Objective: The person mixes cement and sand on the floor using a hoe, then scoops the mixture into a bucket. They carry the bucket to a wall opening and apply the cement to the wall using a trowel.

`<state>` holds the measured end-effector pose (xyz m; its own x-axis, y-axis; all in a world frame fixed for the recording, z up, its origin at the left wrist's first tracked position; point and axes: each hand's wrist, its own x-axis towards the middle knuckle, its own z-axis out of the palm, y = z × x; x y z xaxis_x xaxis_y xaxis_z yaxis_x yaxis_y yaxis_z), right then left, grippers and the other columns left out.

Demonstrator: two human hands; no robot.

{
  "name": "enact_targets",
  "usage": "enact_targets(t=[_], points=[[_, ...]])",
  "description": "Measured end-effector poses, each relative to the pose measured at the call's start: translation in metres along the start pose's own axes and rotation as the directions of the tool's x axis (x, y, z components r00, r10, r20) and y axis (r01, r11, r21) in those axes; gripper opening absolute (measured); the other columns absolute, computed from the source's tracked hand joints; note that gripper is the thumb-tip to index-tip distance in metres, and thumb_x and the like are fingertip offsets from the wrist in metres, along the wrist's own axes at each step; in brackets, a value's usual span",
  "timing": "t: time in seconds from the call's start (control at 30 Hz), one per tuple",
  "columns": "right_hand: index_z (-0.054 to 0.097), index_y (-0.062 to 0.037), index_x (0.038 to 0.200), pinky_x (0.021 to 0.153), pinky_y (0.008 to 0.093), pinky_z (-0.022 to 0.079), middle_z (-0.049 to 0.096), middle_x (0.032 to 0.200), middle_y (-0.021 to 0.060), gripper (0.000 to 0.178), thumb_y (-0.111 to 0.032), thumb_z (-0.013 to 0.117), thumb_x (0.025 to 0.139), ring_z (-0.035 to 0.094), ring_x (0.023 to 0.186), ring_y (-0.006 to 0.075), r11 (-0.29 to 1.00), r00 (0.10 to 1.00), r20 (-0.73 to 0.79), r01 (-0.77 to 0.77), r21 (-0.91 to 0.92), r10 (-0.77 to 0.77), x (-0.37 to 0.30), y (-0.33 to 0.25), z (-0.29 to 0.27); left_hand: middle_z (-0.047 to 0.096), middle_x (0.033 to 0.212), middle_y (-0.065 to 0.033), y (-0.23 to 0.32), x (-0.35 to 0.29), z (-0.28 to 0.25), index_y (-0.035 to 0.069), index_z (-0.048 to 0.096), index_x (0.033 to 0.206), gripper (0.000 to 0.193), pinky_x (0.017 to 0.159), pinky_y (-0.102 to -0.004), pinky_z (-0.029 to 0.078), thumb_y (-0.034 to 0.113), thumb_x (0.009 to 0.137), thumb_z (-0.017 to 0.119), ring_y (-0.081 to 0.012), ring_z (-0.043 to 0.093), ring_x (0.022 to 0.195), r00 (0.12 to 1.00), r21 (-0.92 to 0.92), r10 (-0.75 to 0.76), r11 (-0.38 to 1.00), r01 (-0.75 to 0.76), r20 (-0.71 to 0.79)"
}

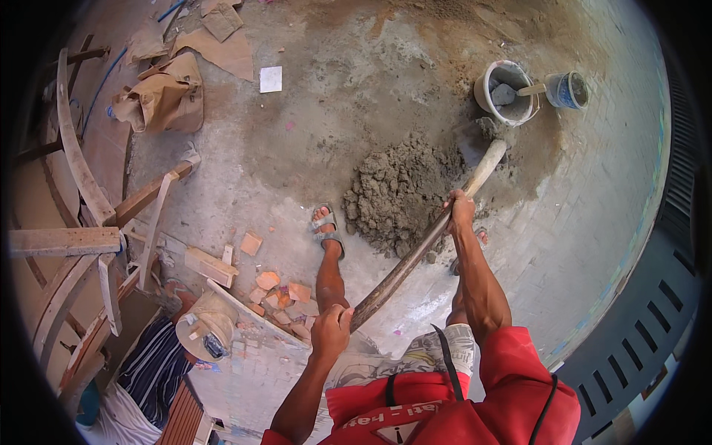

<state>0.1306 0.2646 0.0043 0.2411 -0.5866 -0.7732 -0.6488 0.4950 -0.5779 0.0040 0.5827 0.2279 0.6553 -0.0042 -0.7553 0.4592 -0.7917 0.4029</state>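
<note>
Both of my hands are closed around the long wooden handle of a hoe (pixel 415 256). My left hand (pixel 331 331) grips its near end, while my right hand (pixel 461 210) holds it further up. The handle slants away to the far right. Its head, partly hidden and smeared with mortar, is down by the right edge of a heap of wet grey mortar (pixel 400 196). Beyond the head stands a white bucket (pixel 483 100) with grey material and a wooden-handled tool inside. A smaller bucket (pixel 569 90) touches that tool's end.
My sandalled feet straddle the mortar heap. Broken orange tile pieces (pixel 268 280) lie left of my leg. At the left are a wooden frame (pixel 81 156), a brown paper sack (pixel 170 96) and another person beside an upturned-looking pale bucket (pixel 208 330). A grey gate (pixel 630 326) runs along the right.
</note>
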Motion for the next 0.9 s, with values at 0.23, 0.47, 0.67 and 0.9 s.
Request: enact_targets(t=[0.23, 0.47, 0.67, 0.9], points=[[0.048, -0.0063, 0.080, 0.040, 0.0304, 0.044, 0.049, 0.058, 0.0029, 0.014, -0.015, 0.059, 0.080, 0.052, 0.045, 0.0140, 0.998, 0.975, 0.212, -0.064, -0.001, 0.063, -0.027, -0.060, 0.036, 0.065, 0.086, -0.0209, 0.066, -0.046, -0.057, -0.001, 0.058, 0.103, 0.047, 0.073, -0.0445, 0.049, 0.029, 0.071, 0.077, -0.0390, 0.064, 0.083, 0.979, -0.016, 0.176, 0.984, -0.175, 0.104], [0.043, -0.0015, 0.127, 0.051, 0.0281, 0.050, 0.062, 0.088, 0.0094, 0.045, -0.014, 0.060, 0.088, 0.061, 0.061, 0.0144, 0.964, 0.811, 0.544, -0.083, -0.254, 0.213, -0.061, -0.060, 0.008, 0.064, 0.093, -0.0277, 0.129, 0.028, -0.092, -0.003, 0.051, 0.118, 0.064, 0.079, -0.0464, 0.049, 0.032, 0.071, 0.075, -0.0409, 0.063, 0.090, 0.985, 0.292, -0.089, 0.955, 0.042, 0.149], [0.048, -0.0068, 0.117, 0.044, 0.0275, 0.051, 0.063, 0.079, 0.0082, 0.032, -0.019, 0.057, 0.088, 0.061, 0.054, 0.0156, 0.978, 0.977, 0.055, -0.205, -0.045, 0.207, 0.083, -0.120, -0.220, 0.064, 0.095, -0.0270, 0.207, 0.059, -0.132, -0.002, 0.049, 0.126, 0.064, 0.081, -0.0466, 0.048, 0.021, 0.070, 0.070, -0.0411, 0.062, 0.089, 0.998, 0.541, -0.053, 0.839, 0.059, -0.028], [0.034, -0.0070, 0.137, 0.054, 0.0327, 0.052, 0.061, 0.093, 0.0105, 0.054, -0.023, 0.055, 0.090, 0.059, 0.062, 0.0165, 0.997, 1.000, -0.013, -0.028, -0.070, 0.028, 0.396, -0.274, -0.264, 0.062, 0.092, -0.0171, 0.258, 0.078, -0.142, 0.007, 0.044, 0.133, 0.062, 0.072, -0.0407, 0.050, 0.024, 0.078, 0.066, -0.0270, 0.060, 0.081, 0.976, 0.765, -0.195, 0.614, 0.196, -0.094]])
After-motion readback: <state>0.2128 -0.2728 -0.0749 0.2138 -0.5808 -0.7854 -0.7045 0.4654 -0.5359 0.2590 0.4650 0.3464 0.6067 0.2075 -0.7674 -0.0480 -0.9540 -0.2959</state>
